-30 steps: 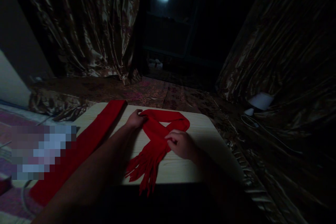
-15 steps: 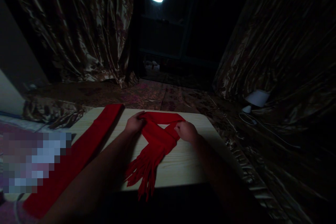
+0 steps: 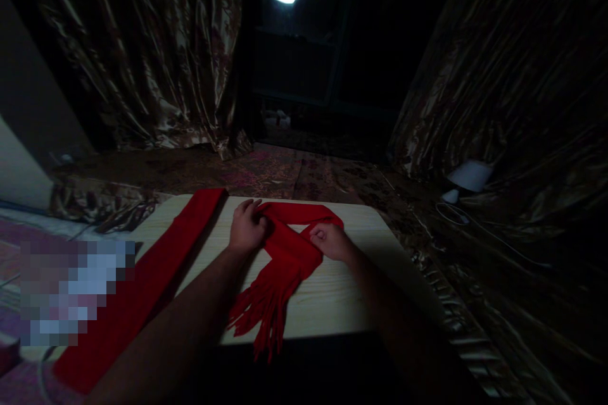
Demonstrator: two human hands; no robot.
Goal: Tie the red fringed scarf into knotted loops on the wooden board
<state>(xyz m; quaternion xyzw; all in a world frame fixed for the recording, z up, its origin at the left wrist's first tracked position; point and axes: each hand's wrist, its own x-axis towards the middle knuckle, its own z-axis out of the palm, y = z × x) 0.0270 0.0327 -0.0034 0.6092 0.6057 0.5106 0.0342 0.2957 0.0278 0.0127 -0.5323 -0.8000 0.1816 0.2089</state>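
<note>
A red fringed scarf (image 3: 294, 253) lies on a pale wooden table, bent into a loop whose bands cross, with tassels hanging over the near edge. At the loop's left side rests my left hand (image 3: 247, 228), open, with the thumb apart from the fingers and touching or close to the cloth. On the right, my right hand (image 3: 331, 242) has its fingers pinched on the scarf near the crossing. Left of my left arm stretches a long folded red cloth strip (image 3: 166, 253); no join with the loop shows. My left forearm covers part of it.
The wooden table (image 3: 351, 304) has rounded far corners. Patterned curtains (image 3: 190, 76) hang behind it on both sides of a dark window. A small white lamp (image 3: 471, 176) with a cable stands to the right. A blurred-out patch covers the lower left.
My left hand has loosened from the scarf's edge, its thumb and fingers spreading. My right hand has shifted slightly left and toward the crossing. The scarf keeps its loop.
</note>
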